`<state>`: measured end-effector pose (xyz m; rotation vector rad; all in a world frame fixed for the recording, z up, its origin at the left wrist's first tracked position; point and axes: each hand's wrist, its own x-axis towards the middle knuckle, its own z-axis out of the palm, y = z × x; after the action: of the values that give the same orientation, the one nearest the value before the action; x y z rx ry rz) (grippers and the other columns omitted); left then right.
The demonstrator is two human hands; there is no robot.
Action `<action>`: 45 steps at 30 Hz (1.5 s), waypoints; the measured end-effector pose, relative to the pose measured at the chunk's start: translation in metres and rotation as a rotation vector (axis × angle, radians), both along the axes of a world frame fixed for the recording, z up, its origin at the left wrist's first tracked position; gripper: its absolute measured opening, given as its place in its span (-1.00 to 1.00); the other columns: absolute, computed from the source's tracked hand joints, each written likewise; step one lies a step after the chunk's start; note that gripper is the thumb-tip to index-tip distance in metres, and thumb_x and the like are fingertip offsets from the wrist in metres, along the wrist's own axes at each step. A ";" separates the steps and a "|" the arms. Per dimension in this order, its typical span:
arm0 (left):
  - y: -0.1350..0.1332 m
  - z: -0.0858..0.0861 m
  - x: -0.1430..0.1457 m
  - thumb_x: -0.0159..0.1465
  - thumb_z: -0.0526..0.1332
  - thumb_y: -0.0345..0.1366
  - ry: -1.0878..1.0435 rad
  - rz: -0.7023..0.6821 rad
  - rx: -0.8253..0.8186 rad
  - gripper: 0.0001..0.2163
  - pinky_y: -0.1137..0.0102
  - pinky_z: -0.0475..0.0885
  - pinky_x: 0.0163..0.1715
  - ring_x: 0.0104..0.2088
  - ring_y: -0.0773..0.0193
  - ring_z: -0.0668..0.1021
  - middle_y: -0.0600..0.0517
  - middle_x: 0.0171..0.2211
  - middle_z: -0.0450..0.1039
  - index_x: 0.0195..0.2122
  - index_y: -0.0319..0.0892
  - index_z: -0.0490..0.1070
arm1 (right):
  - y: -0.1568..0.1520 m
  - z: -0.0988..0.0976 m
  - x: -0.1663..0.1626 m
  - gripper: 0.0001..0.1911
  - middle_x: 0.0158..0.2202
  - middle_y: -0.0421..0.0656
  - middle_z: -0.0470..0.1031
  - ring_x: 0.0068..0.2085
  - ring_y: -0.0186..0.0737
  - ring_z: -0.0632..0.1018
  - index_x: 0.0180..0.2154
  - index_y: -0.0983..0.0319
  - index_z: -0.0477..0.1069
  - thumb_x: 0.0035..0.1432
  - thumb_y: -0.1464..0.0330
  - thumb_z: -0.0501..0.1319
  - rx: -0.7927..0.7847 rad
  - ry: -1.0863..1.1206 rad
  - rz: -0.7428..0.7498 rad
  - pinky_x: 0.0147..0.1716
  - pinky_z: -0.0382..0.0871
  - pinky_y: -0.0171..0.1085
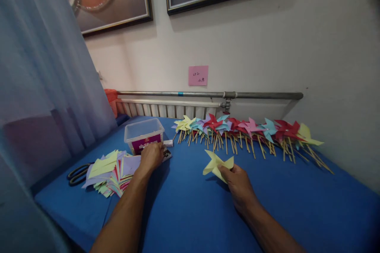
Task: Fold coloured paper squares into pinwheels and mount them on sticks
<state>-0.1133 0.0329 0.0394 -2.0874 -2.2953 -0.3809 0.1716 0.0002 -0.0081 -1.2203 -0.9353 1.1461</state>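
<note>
My right hand (pixel 237 184) pinches a pale yellow paper pinwheel (pixel 214 165) by one side, thumb on top, above the blue tabletop. No stick shows on this pinwheel. My left hand (pixel 152 157) is curled, fingers pointing down, at a small dark tray (pixel 167 155) of tiny items. Its fingertips are mostly hidden, so what they pinch cannot be made out. Just behind that hand stands a clear plastic tub (pixel 144 131) with a purple label, and a small white box (pixel 168 143) lies beside it.
Cut colored paper sheets (pixel 114 172) are piled at left, with black-handled scissors (pixel 77 174) beside them. Finished pinwheels on sticks (pixel 251 126) lie in a row along the back. Behind the blue table (pixel 190 213) run a pipe (pixel 267 95) and radiator. A blue curtain (pixel 50 67) hangs at left.
</note>
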 end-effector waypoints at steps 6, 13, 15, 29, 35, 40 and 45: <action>0.003 -0.006 0.006 0.38 0.06 -0.34 0.097 -0.015 -0.069 -0.67 0.29 0.44 -0.09 -0.04 0.02 0.62 -0.17 -0.08 0.63 -0.01 -0.11 0.61 | 0.002 -0.003 -0.001 -0.60 -0.43 -0.10 0.66 -0.37 -0.05 0.62 -0.31 0.27 0.58 -0.19 0.14 0.45 -0.009 -0.005 0.034 -0.42 0.41 -0.23; 0.011 -0.008 0.009 0.33 0.11 -0.33 0.141 -0.033 -0.148 -0.70 0.24 0.48 -0.08 -0.03 -0.07 0.63 -0.25 -0.05 0.62 -0.08 -0.19 0.62 | -0.002 -0.002 -0.003 -0.65 -0.41 -0.11 0.66 -0.41 -0.09 0.60 -0.31 0.25 0.59 -0.13 0.17 0.42 0.015 -0.028 0.034 -0.44 0.40 -0.24; 0.015 -0.006 0.007 0.30 0.12 -0.32 0.108 -0.004 -0.186 -0.71 0.24 0.49 -0.12 -0.04 -0.08 0.64 -0.24 -0.07 0.63 -0.11 -0.18 0.63 | 0.001 -0.006 -0.003 -0.68 -0.42 -0.11 0.66 -0.42 -0.10 0.59 -0.34 0.24 0.59 -0.13 0.17 0.40 0.024 -0.025 0.035 -0.43 0.41 -0.23; 0.031 -0.011 0.005 0.30 0.10 -0.36 0.147 -0.022 -0.207 -0.68 0.19 0.50 -0.09 0.00 -0.15 0.63 -0.37 -0.03 0.60 -0.08 -0.30 0.62 | 0.011 -0.022 -0.003 -0.62 -0.40 -0.10 0.67 -0.40 -0.08 0.61 -0.31 0.26 0.58 -0.14 0.13 0.40 0.029 -0.031 0.034 -0.39 0.43 -0.22; 0.023 -0.005 -0.001 0.36 0.05 -0.32 0.147 -0.007 -0.166 -0.67 0.21 0.49 -0.10 -0.02 -0.11 0.64 -0.35 -0.06 0.61 -0.11 -0.28 0.61 | 0.004 -0.012 -0.001 -0.66 -0.44 -0.12 0.66 -0.42 -0.08 0.60 -0.31 0.25 0.59 -0.11 0.15 0.39 0.031 -0.027 0.078 -0.39 0.43 -0.21; 0.013 0.004 -0.001 0.39 0.03 -0.31 0.051 -0.063 -0.083 -0.70 0.28 0.44 -0.17 -0.09 -0.02 0.64 -0.24 -0.14 0.63 -0.15 -0.23 0.57 | 0.005 -0.012 0.000 -0.66 -0.45 -0.11 0.64 -0.42 -0.07 0.58 -0.34 0.24 0.58 -0.12 0.13 0.40 0.026 -0.057 0.074 -0.41 0.41 -0.20; 0.006 -0.010 0.029 0.33 0.10 -0.34 -0.062 -0.314 -0.135 -0.77 0.36 0.38 -0.19 -0.12 0.08 0.63 -0.12 -0.18 0.64 -0.19 -0.18 0.57 | 0.003 -0.008 -0.001 -0.64 -0.40 -0.09 0.66 -0.39 -0.06 0.59 -0.31 0.25 0.60 -0.15 0.16 0.40 0.010 -0.046 0.042 -0.39 0.41 -0.20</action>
<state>-0.0845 0.0393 0.0298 -2.5460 -2.0764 -0.3063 0.1705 0.0032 -0.0163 -1.2284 -1.0042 1.1485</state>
